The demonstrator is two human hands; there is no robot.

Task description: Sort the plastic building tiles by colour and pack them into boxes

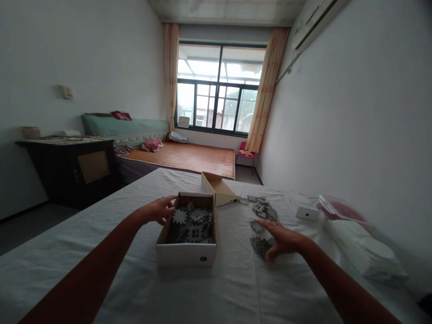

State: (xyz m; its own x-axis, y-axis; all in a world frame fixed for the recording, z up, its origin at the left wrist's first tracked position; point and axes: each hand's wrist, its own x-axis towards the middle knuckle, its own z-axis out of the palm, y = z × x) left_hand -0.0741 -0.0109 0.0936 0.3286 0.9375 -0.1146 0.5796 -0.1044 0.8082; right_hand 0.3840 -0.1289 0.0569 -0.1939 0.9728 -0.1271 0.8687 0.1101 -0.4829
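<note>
An open cardboard box stands on the white cloth, filled with grey, toothed puzzle-like pieces. My left hand is at its left wall, with bent fingers gripping the upper edge. To the right of the box, more of the grey pieces lie in a loose row on the cloth. Over the nearer part of that row is my right hand, thumb and fingers spread wide. Its fingertips reach a flat grey piece, and its thumb is beside a small dark cluster.
Behind the box lies an open box lid. Along the table's right side are a small white box, a clear-and-pink plastic container and a white package. A bed and a dark cabinet stand beyond the table.
</note>
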